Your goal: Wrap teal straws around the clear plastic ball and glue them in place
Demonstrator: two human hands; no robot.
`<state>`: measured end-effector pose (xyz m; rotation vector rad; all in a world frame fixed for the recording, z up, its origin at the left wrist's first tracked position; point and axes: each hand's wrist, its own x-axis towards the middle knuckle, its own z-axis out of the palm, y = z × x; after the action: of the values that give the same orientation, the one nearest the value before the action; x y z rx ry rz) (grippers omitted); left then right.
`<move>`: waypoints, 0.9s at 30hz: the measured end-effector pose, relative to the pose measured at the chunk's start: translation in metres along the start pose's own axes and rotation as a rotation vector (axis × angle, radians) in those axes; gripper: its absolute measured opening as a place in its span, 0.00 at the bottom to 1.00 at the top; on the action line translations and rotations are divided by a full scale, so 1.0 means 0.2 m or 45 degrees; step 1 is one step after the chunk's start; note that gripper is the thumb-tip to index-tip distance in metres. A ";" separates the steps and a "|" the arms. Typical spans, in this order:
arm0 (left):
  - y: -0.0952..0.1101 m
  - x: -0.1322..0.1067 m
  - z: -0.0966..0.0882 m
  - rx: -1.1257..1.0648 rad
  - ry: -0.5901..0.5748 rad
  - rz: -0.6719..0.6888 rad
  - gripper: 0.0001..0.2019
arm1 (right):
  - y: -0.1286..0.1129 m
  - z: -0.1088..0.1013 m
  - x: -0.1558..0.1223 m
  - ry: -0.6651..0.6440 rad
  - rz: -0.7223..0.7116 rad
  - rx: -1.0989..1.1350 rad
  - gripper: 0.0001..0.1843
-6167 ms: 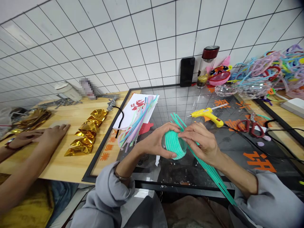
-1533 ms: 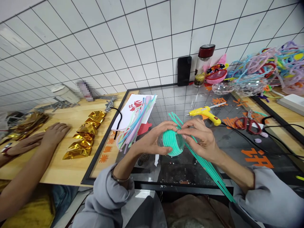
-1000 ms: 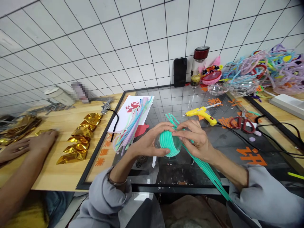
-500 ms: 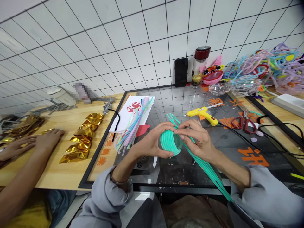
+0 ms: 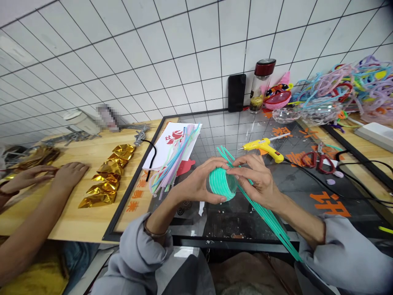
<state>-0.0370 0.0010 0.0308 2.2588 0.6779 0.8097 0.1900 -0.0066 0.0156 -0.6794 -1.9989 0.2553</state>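
Observation:
My left hand (image 5: 196, 184) wraps round a small clear round form wound with teal pipe cleaner, a teal coil (image 5: 221, 184), held above the dark glass tabletop (image 5: 245, 213). My right hand (image 5: 258, 180) pinches the teal strands at the coil's top right. A bundle of long teal pipe cleaners (image 5: 270, 223) runs under my right wrist toward my lap, its far ends sticking up behind the coil.
A yellow glue gun (image 5: 266, 148) and red scissors (image 5: 319, 160) lie right of my hands. Pastel pipe cleaners (image 5: 175, 159) rest on a white sheet. A phone (image 5: 236, 92), a jar (image 5: 260, 86) and a coloured pile (image 5: 346, 88) line the wall. Another person's hands (image 5: 49, 176) rest beside gold foil pieces (image 5: 107, 176).
My hands have stayed on the teal coil, with small finger shifts on the strands. The other person's hands at left have moved a little over the wooden table.

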 end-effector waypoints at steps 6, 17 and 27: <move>0.00 0.00 0.00 -0.001 0.002 -0.020 0.35 | 0.00 0.00 0.00 -0.024 0.026 -0.017 0.16; 0.00 0.00 0.00 0.009 -0.008 0.014 0.36 | 0.00 -0.01 0.01 -0.026 -0.020 -0.039 0.16; 0.00 -0.01 -0.01 0.022 -0.017 0.021 0.36 | 0.03 0.00 0.01 -0.022 0.221 0.115 0.16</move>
<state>-0.0392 0.0000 0.0306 2.2858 0.6631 0.7987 0.1921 -0.0011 0.0148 -0.7957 -1.9341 0.4541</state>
